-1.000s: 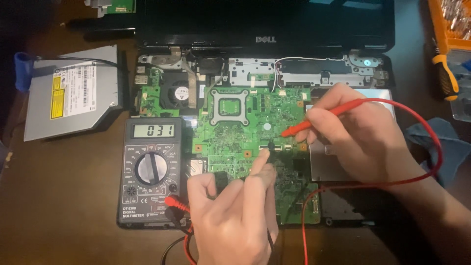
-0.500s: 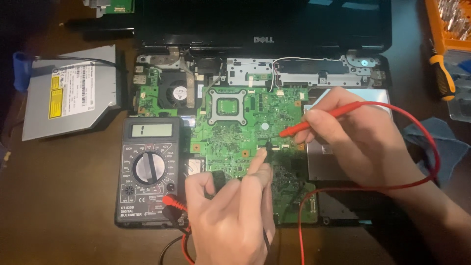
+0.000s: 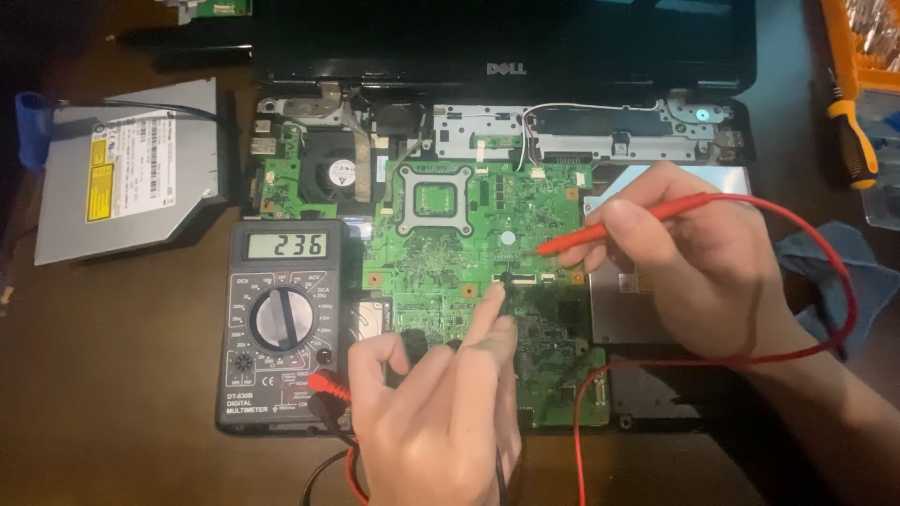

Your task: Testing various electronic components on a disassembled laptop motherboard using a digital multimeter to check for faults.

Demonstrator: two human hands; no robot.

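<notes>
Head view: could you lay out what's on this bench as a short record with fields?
Setting: dark wooden table, opened black laptop at the far edge
Centre: green circuit board with a square socket, small fan to its left
Left hand: holds a black probe, tip down on the board
Right hand: holds a red probe, tip on the board
Meter: grey multimeter left of the board, display lit, red and black leads plugged in
Also there: silver optical drive far left, blue cloth right, yellow-handled screwdriver upper right
</notes>
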